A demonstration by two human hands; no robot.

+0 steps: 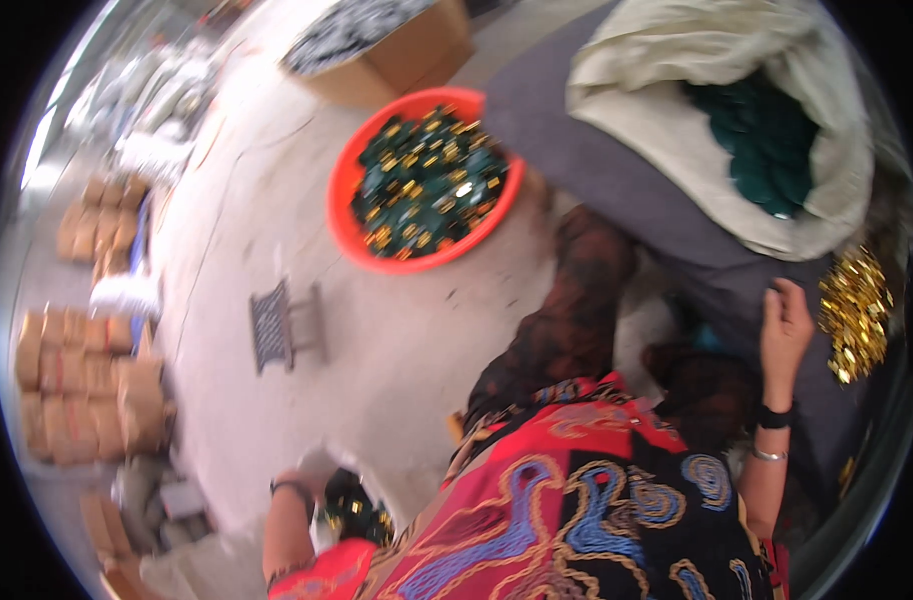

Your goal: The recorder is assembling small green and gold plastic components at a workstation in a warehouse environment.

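Note:
My right hand [785, 315] is over a dark grey cloth-covered surface [657, 220], fingers curled together; a small dark spot shows at the fingertips, but I cannot make out what it is. Beside it lies a heap of shiny gold pieces [857, 315]. Just beyond, a white sack [667, 130] lies with its mouth open, showing dark green discs [762, 145] inside. Down at my left side, my left hand [315, 478] is smeared by motion, its fingers hidden. Next to it are dark green and gold pieces [357, 510] in a pale container, partly behind my sleeve.
An orange-red basin [342, 215] full of green and gold pieces stands on the floor [377, 350] ahead. Behind it is a cardboard box [407, 60] of grey pieces. A small dark stool [272, 325] stands to the left. Stacked brown cartons [87, 380] line the far left.

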